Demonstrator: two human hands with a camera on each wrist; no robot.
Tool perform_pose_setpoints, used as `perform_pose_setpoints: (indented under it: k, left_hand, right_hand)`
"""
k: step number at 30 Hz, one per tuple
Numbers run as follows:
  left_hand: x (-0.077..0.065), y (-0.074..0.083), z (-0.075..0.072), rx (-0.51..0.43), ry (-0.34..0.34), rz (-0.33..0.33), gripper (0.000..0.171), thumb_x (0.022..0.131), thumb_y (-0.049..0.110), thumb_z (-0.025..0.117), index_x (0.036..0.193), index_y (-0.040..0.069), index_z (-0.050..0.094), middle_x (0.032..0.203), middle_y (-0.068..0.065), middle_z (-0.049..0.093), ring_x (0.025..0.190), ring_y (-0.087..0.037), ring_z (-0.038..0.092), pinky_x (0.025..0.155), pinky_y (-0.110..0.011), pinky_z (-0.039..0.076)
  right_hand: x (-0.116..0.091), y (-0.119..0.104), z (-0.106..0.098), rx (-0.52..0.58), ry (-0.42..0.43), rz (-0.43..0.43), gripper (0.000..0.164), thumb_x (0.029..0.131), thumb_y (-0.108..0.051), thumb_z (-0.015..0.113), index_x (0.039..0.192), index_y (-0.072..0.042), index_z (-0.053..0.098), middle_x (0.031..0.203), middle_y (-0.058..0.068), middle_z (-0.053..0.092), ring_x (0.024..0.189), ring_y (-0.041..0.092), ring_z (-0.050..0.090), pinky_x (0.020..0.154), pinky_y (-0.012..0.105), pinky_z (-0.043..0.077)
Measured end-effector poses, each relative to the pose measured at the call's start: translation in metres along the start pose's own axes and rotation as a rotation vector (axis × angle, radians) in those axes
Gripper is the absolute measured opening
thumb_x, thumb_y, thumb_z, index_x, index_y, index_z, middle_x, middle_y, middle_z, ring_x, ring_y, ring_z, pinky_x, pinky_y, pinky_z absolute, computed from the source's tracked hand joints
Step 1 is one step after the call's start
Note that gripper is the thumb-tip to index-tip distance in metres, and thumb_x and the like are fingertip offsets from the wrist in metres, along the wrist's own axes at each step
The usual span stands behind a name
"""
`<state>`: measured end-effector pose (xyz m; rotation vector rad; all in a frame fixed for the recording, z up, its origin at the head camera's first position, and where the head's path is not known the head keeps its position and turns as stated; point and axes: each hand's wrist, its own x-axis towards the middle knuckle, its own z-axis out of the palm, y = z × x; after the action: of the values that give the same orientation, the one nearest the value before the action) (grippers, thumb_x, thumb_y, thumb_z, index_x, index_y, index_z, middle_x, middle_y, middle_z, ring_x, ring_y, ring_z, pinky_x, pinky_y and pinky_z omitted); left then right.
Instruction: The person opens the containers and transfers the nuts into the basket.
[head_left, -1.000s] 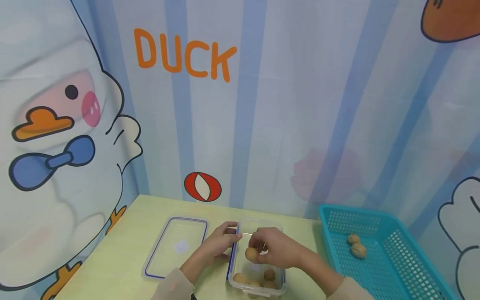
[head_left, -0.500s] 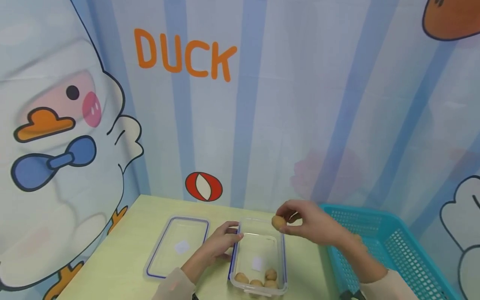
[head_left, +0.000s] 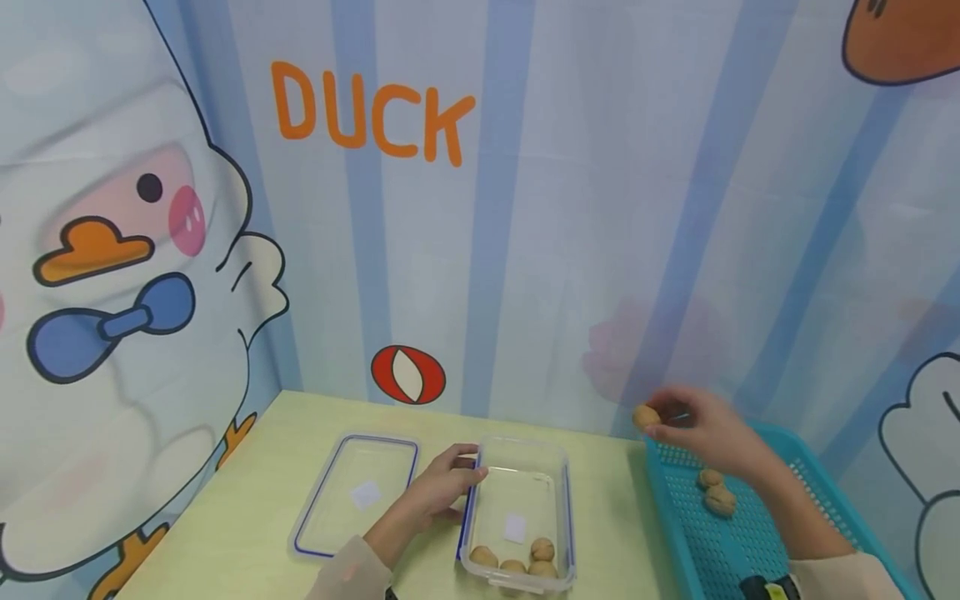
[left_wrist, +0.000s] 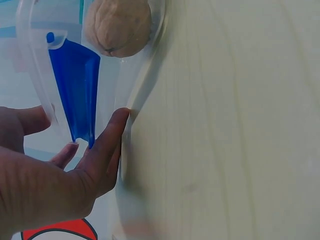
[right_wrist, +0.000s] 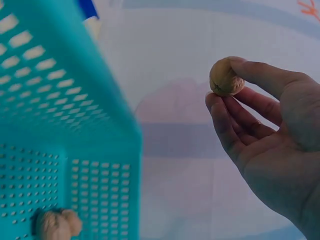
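In the head view my left hand point(head_left: 444, 485) grips the left side of a clear plastic food container point(head_left: 517, 487), thumb over the rim and fingers along the outside. The left wrist view has those fingers around its hanging blue latch point(left_wrist: 77, 90). Several walnuts point(head_left: 542, 550) lie at the container's near end. Off to the right, my right hand point(head_left: 708, 429) pinches one walnut point(right_wrist: 226, 77) between thumb and fingertips, at the far left corner of a turquoise basket point(head_left: 660, 508). Two walnuts point(head_left: 720, 501) rest on the basket floor.
A clear lid with a blue seal point(head_left: 337, 521) lies flat on the pale yellow table point(head_left: 225, 517), left of the container. Behind the table hangs a striped curtain point(head_left: 555, 250) with duck drawings. The basket's perforated walls stand at the right.
My right hand has lifted the walnut out of the container and carried it right to the basket's far left corner. My left hand keeps its place on the container.
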<state>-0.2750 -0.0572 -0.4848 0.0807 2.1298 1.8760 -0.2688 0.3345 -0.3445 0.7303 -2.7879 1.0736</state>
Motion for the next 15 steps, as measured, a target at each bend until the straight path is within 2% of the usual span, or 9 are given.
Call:
perform_pose_setpoints:
  k: [3, 9, 15]
  left_hand:
    - [0.0, 0.001, 0.0, 0.0, 0.001, 0.002, 0.06, 0.106, 0.023, 0.066, 0.158, 0.006, 0.042, 0.156, -0.024, 0.046, 0.13, -0.044, 0.057, 0.067, -0.041, 0.058]
    - [-0.001, 0.001, 0.0, 0.003, 0.001, 0.003, 0.061, 0.105, 0.025, 0.067, 0.158, 0.007, 0.042, 0.156, -0.024, 0.046, 0.132, -0.047, 0.054, 0.071, -0.045, 0.06]
    - [-0.002, 0.001, -0.001, 0.005, -0.004, 0.006, 0.061, 0.105, 0.025, 0.067, 0.158, 0.006, 0.042, 0.156, -0.024, 0.046, 0.131, -0.046, 0.055, 0.071, -0.045, 0.06]
  right_hand:
    - [-0.004, 0.014, -0.002, -0.006, 0.015, 0.052, 0.032, 0.101, -0.025, 0.076, 0.125, -0.005, 0.069, 0.117, 0.007, 0.072, 0.108, 0.026, 0.069, 0.087, 0.034, 0.06]
    - [-0.01, 0.04, 0.0, -0.032, 0.035, 0.117, 0.039, 0.101, -0.025, 0.075, 0.13, 0.0, 0.066, 0.123, 0.016, 0.071, 0.113, 0.035, 0.069, 0.09, 0.05, 0.06]
    - [-0.015, 0.065, 0.006, -0.094, 0.09, 0.166, 0.041, 0.101, -0.027, 0.076, 0.129, 0.0, 0.067, 0.121, 0.017, 0.071, 0.112, 0.038, 0.068, 0.088, 0.056, 0.057]
